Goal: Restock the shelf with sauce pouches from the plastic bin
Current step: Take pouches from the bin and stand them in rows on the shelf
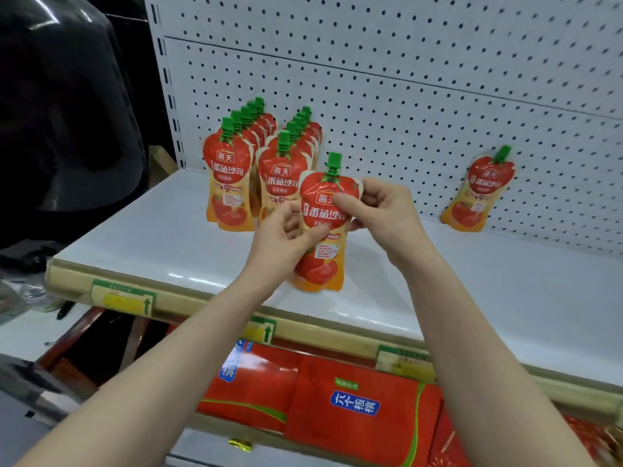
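1. At far left, beside the shelf upright, a glossy black object (60,112) is filling the view; what it is cannot be told.
2. White shelf (151,237) is carrying the stock. A green-and-yellow price label (123,298) is sitting on its front rail.
3. First row of sauce pouches (229,187) is standing upright with green caps up, running front to back toward the pegboard (438,79).
4. Second row of pouches (279,176) is standing just beside the first, on its right.
5. Left hand (286,241) is pinching the held pouch at its left edge, mid-height, with fingers curled.
6. Held pouch (323,230) is staying upright, cap up and label facing the camera, right of the second row and nearer the shelf front. Whether its base is touching the shelf cannot be told.
7. Right hand (381,214) is pinching the same pouch at its upper right shoulder, thumb on the front face.
8. Lone pouch (478,193) is leaning tilted against the pegboard, well apart to the right.
9. Red packets (354,416) are lying on the level below.
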Demonstrator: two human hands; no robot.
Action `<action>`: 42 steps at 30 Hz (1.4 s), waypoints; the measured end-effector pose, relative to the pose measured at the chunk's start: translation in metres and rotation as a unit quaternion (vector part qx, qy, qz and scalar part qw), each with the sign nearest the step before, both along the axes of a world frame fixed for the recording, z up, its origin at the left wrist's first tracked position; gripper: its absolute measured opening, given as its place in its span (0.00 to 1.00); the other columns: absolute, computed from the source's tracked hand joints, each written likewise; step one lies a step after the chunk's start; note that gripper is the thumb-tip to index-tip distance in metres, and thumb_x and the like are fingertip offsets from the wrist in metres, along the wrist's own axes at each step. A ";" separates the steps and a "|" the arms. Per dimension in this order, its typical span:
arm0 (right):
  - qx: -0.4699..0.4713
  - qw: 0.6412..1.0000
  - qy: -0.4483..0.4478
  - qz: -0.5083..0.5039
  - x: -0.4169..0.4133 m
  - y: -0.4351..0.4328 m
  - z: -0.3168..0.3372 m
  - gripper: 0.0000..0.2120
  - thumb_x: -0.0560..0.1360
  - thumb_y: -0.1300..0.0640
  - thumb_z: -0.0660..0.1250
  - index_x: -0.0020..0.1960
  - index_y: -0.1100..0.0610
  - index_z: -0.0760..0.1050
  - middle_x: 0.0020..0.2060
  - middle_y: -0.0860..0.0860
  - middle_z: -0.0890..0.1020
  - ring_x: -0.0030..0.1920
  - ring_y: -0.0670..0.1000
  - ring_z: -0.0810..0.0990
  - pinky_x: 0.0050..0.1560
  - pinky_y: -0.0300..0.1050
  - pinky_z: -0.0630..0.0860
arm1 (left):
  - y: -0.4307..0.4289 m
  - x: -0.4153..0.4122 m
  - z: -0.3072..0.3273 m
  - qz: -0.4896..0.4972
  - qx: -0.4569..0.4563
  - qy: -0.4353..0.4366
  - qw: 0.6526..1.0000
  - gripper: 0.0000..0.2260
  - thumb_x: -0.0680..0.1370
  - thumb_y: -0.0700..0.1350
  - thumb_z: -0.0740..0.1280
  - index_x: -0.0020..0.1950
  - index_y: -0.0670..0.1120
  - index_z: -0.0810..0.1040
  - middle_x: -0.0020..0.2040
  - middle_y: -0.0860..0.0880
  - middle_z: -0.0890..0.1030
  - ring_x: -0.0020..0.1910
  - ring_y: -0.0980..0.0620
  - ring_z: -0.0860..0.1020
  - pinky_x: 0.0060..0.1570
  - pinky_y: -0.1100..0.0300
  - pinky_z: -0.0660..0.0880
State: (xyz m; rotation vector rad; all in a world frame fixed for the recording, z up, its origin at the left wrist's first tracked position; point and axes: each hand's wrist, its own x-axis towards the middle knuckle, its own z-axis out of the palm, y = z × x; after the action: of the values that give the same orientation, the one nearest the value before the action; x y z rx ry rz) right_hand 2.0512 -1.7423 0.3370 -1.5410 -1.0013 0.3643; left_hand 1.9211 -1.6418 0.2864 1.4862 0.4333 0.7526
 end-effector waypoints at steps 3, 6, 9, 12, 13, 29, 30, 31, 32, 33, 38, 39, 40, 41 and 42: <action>-0.012 0.999 0.003 -0.034 0.031 -0.011 -0.002 0.08 0.77 0.62 0.70 0.50 0.68 0.79 0.41 0.56 0.85 0.37 0.46 0.82 0.36 0.37 0.79 | -0.003 0.020 -0.009 -0.006 0.055 0.041 0.998 0.19 0.74 0.43 0.72 0.64 0.47 0.74 0.56 0.50 0.81 0.56 0.54 0.80 0.57 0.56 0.77; -0.031 0.998 0.016 -0.059 0.067 -0.013 -0.003 0.11 0.78 0.62 0.68 0.51 0.72 0.76 0.40 0.55 0.84 0.36 0.45 0.81 0.37 0.36 0.79 | -0.001 0.044 -0.022 0.002 0.117 0.099 0.988 0.22 0.75 0.44 0.72 0.68 0.46 0.73 0.60 0.50 0.79 0.57 0.53 0.78 0.59 0.57 0.75; -0.039 0.996 0.037 -0.068 0.095 0.001 -0.003 0.05 0.79 0.61 0.67 0.46 0.63 0.77 0.38 0.50 0.84 0.35 0.41 0.82 0.36 0.35 0.78 | 0.003 0.077 -0.034 -0.006 0.159 0.143 0.977 0.22 0.75 0.44 0.70 0.68 0.45 0.73 0.61 0.48 0.79 0.58 0.50 0.78 0.59 0.54 0.76; -0.028 0.995 0.038 -0.084 0.118 0.028 -0.005 0.05 0.79 0.61 0.67 0.46 0.63 0.76 0.37 0.52 0.83 0.34 0.42 0.82 0.36 0.36 0.79 | 0.012 0.111 -0.043 0.023 0.168 0.164 0.972 0.24 0.75 0.48 0.69 0.71 0.47 0.69 0.63 0.46 0.75 0.60 0.49 0.77 0.60 0.50 0.75; -0.028 0.995 0.038 -0.085 0.125 0.038 -0.005 0.06 0.79 0.61 0.67 0.46 0.63 0.75 0.37 0.53 0.82 0.35 0.43 0.81 0.37 0.38 0.80 | 0.017 0.122 -0.044 0.033 0.167 0.177 0.969 0.25 0.76 0.48 0.69 0.72 0.48 0.68 0.65 0.47 0.74 0.62 0.49 0.75 0.62 0.50 0.74; 0.000 0.998 -0.006 -0.057 0.184 0.119 -0.021 0.03 0.80 0.61 0.64 0.53 0.57 0.74 0.43 0.58 0.83 0.41 0.50 0.83 0.46 0.48 0.82 | 0.061 0.182 -0.061 0.093 0.138 0.238 0.957 0.32 0.78 0.44 0.67 0.78 0.50 0.56 0.77 0.51 0.60 0.71 0.48 0.68 0.68 0.49 0.69; 0.002 0.998 -0.013 -0.060 0.184 0.119 -0.022 0.03 0.80 0.61 0.64 0.53 0.57 0.74 0.44 0.59 0.83 0.42 0.51 0.83 0.46 0.48 0.83 | 0.060 0.182 -0.060 0.093 0.134 0.237 0.958 0.32 0.78 0.44 0.67 0.78 0.50 0.56 0.77 0.51 0.59 0.70 0.48 0.69 0.68 0.50 0.70; 0.005 0.998 -0.018 -0.064 0.183 0.119 -0.024 0.04 0.80 0.62 0.64 0.54 0.56 0.74 0.44 0.58 0.83 0.43 0.51 0.83 0.46 0.46 0.83 | 0.060 0.181 -0.060 0.092 0.129 0.237 0.959 0.31 0.78 0.43 0.66 0.78 0.50 0.55 0.77 0.51 0.59 0.68 0.48 0.71 0.67 0.51 0.70; 0.008 0.998 -0.022 -0.066 0.182 0.119 -0.025 0.04 0.80 0.62 0.64 0.54 0.56 0.74 0.44 0.57 0.83 0.44 0.52 0.84 0.46 0.46 0.83 | 0.060 0.181 -0.059 0.091 0.126 0.237 0.959 0.31 0.78 0.43 0.66 0.78 0.50 0.55 0.77 0.51 0.59 0.68 0.48 0.72 0.66 0.53 0.71; 0.011 0.997 -0.025 -0.068 0.182 0.119 -0.026 0.05 0.80 0.62 0.64 0.55 0.56 0.73 0.43 0.56 0.83 0.44 0.52 0.84 0.46 0.45 0.83 | 0.059 0.180 -0.057 0.090 0.125 0.239 0.959 0.31 0.79 0.43 0.66 0.78 0.50 0.55 0.77 0.51 0.59 0.68 0.48 0.72 0.66 0.54 0.71; 0.003 0.994 -0.064 -0.086 0.179 0.117 -0.031 0.12 0.78 0.62 0.66 0.59 0.51 0.72 0.43 0.49 0.82 0.44 0.47 0.83 0.49 0.46 0.82 | 0.057 0.179 -0.056 0.085 0.122 0.243 0.959 0.31 0.79 0.43 0.66 0.78 0.50 0.54 0.77 0.51 0.58 0.68 0.48 0.71 0.66 0.53 0.71; -0.001 0.992 -0.077 -0.098 0.179 0.115 -0.033 0.13 0.78 0.61 0.66 0.61 0.51 0.72 0.45 0.49 0.82 0.45 0.46 0.82 0.50 0.46 0.81 | 0.057 0.178 -0.056 0.083 0.124 0.245 0.958 0.31 0.79 0.43 0.66 0.78 0.50 0.54 0.77 0.51 0.58 0.69 0.48 0.71 0.67 0.52 0.70; -0.007 0.989 -0.093 -0.114 0.178 0.111 -0.034 0.15 0.78 0.60 0.67 0.63 0.51 0.72 0.46 0.48 0.82 0.45 0.45 0.81 0.50 0.45 0.80 | 0.056 0.177 -0.056 0.082 0.128 0.247 0.957 0.31 0.79 0.44 0.66 0.78 0.50 0.55 0.77 0.51 0.59 0.69 0.48 0.70 0.67 0.51 0.70; -0.014 0.985 -0.110 -0.131 0.178 0.105 -0.035 0.16 0.78 0.58 0.67 0.64 0.51 0.71 0.47 0.47 0.82 0.45 0.43 0.81 0.50 0.44 0.79 | 0.056 0.176 -0.055 0.082 0.135 0.249 0.955 0.31 0.79 0.44 0.66 0.78 0.50 0.55 0.77 0.50 0.60 0.70 0.48 0.69 0.67 0.50 0.70; -0.022 0.981 -0.126 -0.147 0.177 0.098 -0.036 0.16 0.78 0.57 0.66 0.65 0.51 0.71 0.47 0.47 0.81 0.45 0.42 0.80 0.50 0.44 0.78 | 0.055 0.174 -0.055 0.084 0.144 0.248 0.954 0.31 0.78 0.44 0.66 0.78 0.50 0.56 0.76 0.49 0.62 0.70 0.48 0.68 0.67 0.49 0.70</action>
State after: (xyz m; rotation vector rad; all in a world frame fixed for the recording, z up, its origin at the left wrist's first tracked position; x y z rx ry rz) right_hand 2.2284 -1.6438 0.3005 -1.7770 -0.9447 -0.0181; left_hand 2.0950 -1.5869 0.2319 1.9392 0.8661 0.5829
